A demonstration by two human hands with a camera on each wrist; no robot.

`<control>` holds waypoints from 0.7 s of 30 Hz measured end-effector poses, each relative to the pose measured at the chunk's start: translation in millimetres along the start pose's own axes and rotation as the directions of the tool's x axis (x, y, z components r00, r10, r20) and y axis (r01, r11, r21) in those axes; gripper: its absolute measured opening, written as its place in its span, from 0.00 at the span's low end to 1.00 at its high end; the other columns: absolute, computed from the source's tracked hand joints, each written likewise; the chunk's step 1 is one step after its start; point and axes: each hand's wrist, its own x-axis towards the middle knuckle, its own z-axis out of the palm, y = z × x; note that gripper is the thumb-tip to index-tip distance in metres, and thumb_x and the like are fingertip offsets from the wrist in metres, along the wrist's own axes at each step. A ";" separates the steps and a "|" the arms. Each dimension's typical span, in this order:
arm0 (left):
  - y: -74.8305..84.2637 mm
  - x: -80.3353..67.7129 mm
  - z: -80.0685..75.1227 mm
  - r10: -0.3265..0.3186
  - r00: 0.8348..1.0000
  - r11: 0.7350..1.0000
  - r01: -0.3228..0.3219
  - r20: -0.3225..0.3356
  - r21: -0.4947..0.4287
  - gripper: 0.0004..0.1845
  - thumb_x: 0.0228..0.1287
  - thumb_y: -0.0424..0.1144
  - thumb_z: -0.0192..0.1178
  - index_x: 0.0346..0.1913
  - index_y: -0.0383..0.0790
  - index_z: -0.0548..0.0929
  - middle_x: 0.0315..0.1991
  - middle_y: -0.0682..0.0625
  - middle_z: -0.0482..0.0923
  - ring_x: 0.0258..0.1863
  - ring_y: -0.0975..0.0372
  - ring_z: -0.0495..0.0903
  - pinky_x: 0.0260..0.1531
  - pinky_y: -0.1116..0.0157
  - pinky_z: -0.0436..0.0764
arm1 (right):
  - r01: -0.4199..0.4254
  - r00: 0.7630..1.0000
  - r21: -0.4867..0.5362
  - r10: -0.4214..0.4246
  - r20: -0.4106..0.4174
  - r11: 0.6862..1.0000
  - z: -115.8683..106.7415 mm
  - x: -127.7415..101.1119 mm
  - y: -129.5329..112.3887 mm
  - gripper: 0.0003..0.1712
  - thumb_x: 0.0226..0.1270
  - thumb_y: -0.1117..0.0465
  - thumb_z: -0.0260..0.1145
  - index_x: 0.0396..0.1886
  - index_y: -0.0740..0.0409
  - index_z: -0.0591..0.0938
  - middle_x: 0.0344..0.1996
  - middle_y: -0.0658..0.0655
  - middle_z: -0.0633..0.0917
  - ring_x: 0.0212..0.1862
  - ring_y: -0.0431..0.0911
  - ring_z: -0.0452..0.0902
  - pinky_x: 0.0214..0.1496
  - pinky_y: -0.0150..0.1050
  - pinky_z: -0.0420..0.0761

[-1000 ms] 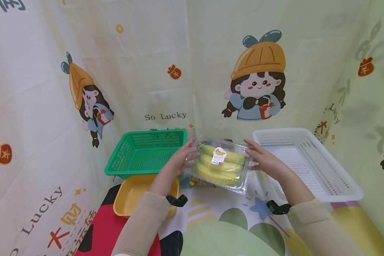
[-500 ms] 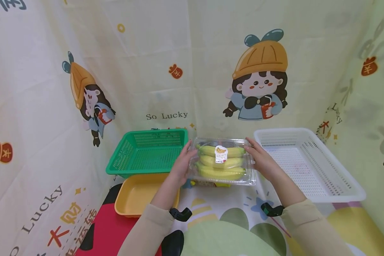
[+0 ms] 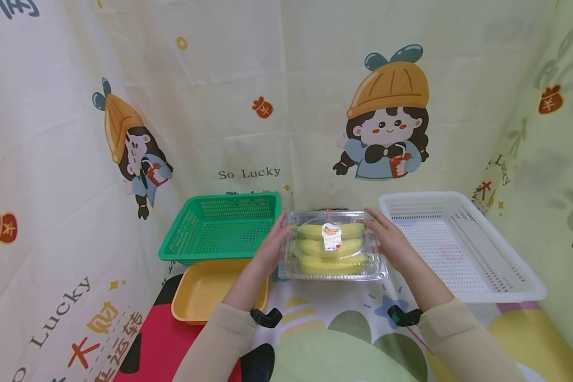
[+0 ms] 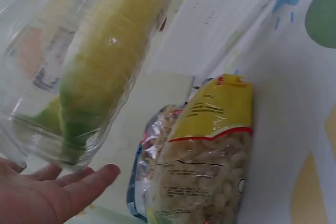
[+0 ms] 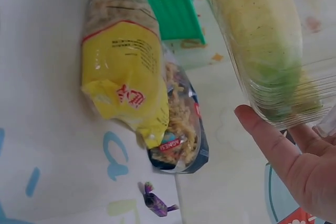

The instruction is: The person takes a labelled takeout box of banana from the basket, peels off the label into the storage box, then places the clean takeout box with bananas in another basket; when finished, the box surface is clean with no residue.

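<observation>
A clear plastic box [image 3: 332, 268] with a few yellow bananas [image 3: 315, 263] and a label on its lid hangs level just above the table, between two baskets. My left hand [image 3: 273, 243] presses its left end and my right hand [image 3: 388, 240] its right end, fingers fairly straight. In the left wrist view my left hand [image 4: 50, 195] lies flat under the box [image 4: 100, 72]. In the right wrist view my right hand [image 5: 294, 156] supports the box [image 5: 262, 35] from beneath. A yellow snack bag [image 4: 210, 150] [image 5: 123, 72] lies on the table under the box.
A green basket [image 3: 219, 228] stands at the left, a white basket [image 3: 458, 249] at the right, and a yellow tray [image 3: 202, 289] in front of the green one. A second snack bag [image 5: 181, 129] and a purple candy wrapper [image 5: 155, 203] lie on the cloth. Printed cloth walls enclose three sides.
The box was tilted toward me a second ago; it now sits level and slightly farther back and lower, with both hands still at its ends.
</observation>
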 end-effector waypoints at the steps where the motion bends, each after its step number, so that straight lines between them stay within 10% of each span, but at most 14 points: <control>1: -2.2 1.3 0.7 0.006 1.000 1.000 -0.006 -0.011 0.007 0.37 0.72 0.54 0.52 0.78 0.69 0.47 0.81 0.54 0.39 0.79 0.47 0.42 0.73 0.36 0.46 | 0.001 1.000 -0.012 -0.001 -0.002 1.000 0.6 -0.6 1.7 0.37 0.77 0.40 0.49 0.80 0.37 0.50 0.80 0.57 0.49 0.77 0.64 0.50 0.71 0.68 0.61; 11: -29.9 -4.3 14.4 -0.005 0.990 0.998 0.014 -0.144 0.059 0.33 0.69 0.55 0.53 0.75 0.68 0.57 0.74 0.46 0.60 0.62 0.46 0.71 0.56 0.46 0.76 | 0.048 0.996 -0.099 -0.054 -0.065 0.994 16.3 -7.3 29.3 0.35 0.79 0.44 0.46 0.79 0.49 0.52 0.75 0.64 0.60 0.75 0.63 0.54 0.74 0.64 0.57; 21: -58.7 -17.4 23.0 -0.002 0.988 1.000 0.001 -0.156 -0.006 0.35 0.73 0.46 0.50 0.79 0.50 0.53 0.76 0.40 0.58 0.76 0.43 0.53 0.74 0.41 0.54 | 0.071 0.993 0.017 -0.069 -0.098 0.997 27.4 -8.1 58.6 0.29 0.77 0.55 0.48 0.74 0.55 0.61 0.74 0.62 0.62 0.73 0.56 0.58 0.77 0.54 0.56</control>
